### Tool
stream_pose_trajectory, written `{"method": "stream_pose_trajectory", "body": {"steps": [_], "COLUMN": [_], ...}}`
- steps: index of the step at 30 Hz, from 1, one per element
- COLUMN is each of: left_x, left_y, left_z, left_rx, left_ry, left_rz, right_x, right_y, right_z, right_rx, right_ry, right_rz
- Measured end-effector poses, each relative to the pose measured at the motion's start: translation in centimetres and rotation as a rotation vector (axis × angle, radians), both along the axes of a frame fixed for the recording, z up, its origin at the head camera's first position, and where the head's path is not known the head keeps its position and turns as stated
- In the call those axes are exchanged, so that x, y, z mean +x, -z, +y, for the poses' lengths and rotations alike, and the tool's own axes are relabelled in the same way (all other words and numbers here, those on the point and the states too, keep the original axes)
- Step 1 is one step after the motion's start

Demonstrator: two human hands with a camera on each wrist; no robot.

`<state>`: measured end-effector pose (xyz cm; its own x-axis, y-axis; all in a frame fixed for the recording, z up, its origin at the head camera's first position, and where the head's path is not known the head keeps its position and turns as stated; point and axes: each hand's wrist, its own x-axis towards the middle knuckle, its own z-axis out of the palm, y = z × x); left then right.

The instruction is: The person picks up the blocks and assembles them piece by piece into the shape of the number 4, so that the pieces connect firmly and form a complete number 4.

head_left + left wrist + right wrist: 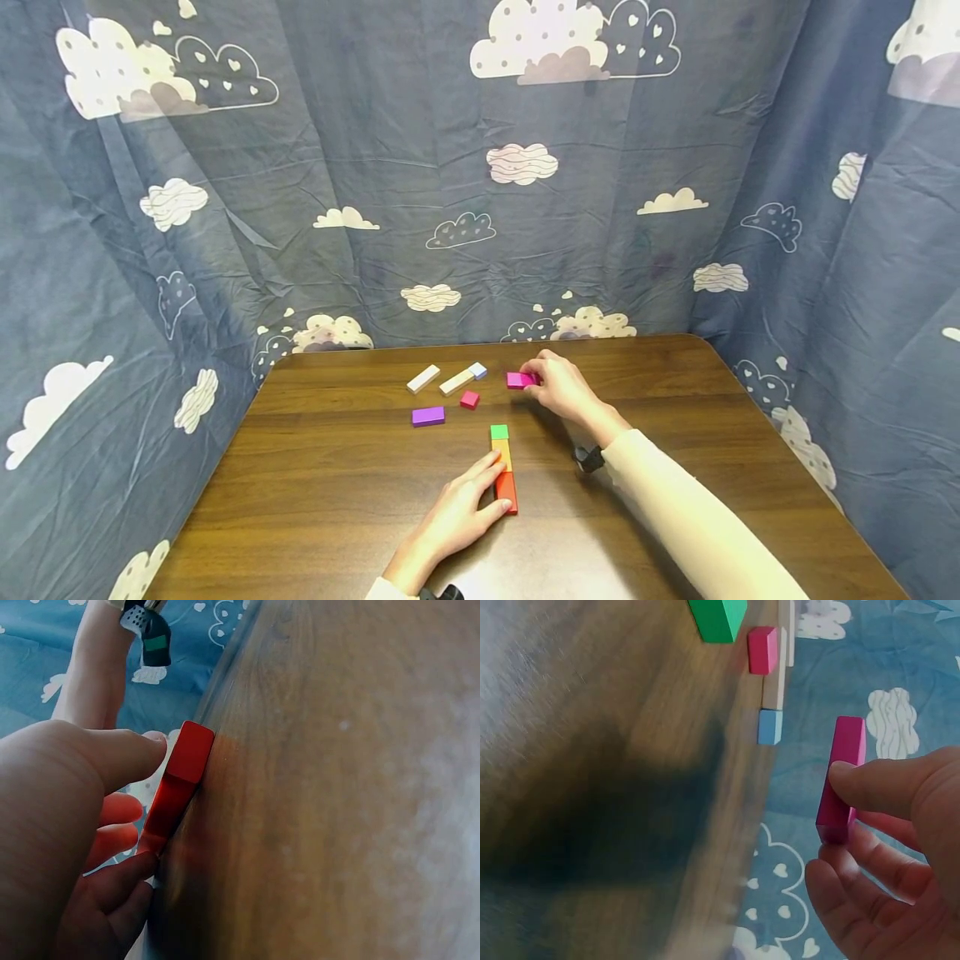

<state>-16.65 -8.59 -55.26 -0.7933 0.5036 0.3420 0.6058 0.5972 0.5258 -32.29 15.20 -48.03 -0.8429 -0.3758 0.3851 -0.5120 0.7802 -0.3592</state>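
Observation:
My right hand (561, 387) pinches a magenta block (847, 742) near the back of the table, thumb on one side and fingers on the other. In the right wrist view the block is raised off the tabletop. My left hand (459, 510) rests beside a row made of a red block (506, 492), an orange-yellow block (502, 452) and a green block (499, 432), end to end. Its fingertips touch the orange-yellow block's left side, and the thumb lies at the red block (184, 769). These fingers are relaxed, not wrapped round the row.
Left of the right hand lie a small crimson cube (469, 400), a light blue cube (477, 370) against a long cream block (457, 382), a white block (423, 378) and a purple block (428, 416). A cloud-patterned curtain (420, 167) stands behind the wooden table (322, 483).

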Motion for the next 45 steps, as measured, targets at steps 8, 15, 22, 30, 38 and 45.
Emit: {"method": "stream_pose_trajectory", "body": {"steps": [8,15,22,30,38,45], "left_x": [-0.1,-0.1,-0.1,-0.1,-0.2,-0.2], "left_y": [-0.1,-0.1,-0.1,0.0,0.0,0.1], "left_z": [0.0,0.1,0.1,0.0,0.1,0.0], "left_rx": [0.0,-0.004,-0.011,-0.019,-0.018,-0.037], "left_ry": [-0.003,0.003,-0.003,-0.002,-0.003,-0.008], "left_rz": [0.01,-0.006,-0.01,-0.027,-0.032,-0.031], "right_x": [1.5,2.9,3.8,4.7,5.0,5.3], "right_y": [1.0,2.2,3.1,3.9,4.2,4.6], "right_z": [0.4,0.6,0.7,0.5,0.2,0.0], "right_rx": [-0.029,-0.065,-0.072,-0.096,-0.075,-0.05], "right_ry": [0.017,0.026,0.034,0.058,0.065,0.062], "right_rz": [-0.011,-0.052,-0.056,-0.092,-0.132,-0.151]}}
